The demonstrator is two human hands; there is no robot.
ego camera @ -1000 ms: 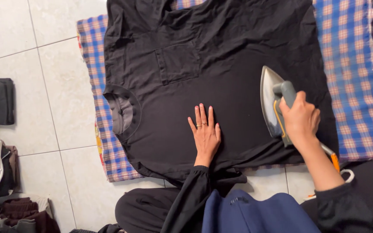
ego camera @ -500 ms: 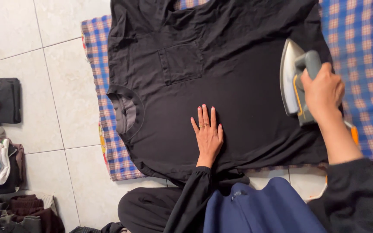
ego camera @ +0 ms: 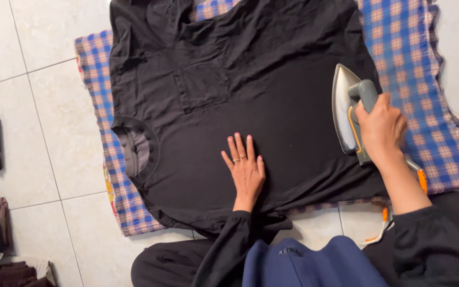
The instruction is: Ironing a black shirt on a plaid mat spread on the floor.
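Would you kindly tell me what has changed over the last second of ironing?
The right hand slid the iron away from the person along the shirt's hem side, then eased it slightly back. The grip on the handle never let go. The left hand stayed flat on the shirt, and the shirt stayed spread on the checked cloth.

The left hand (ego camera: 245, 170) lies flat, fingers spread, while the right hand (ego camera: 381, 130) is clenched, arm extended.

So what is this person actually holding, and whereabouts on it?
The right hand grips the iron by its grey handle. The left hand holds nothing; it lies flat on the black shirt.
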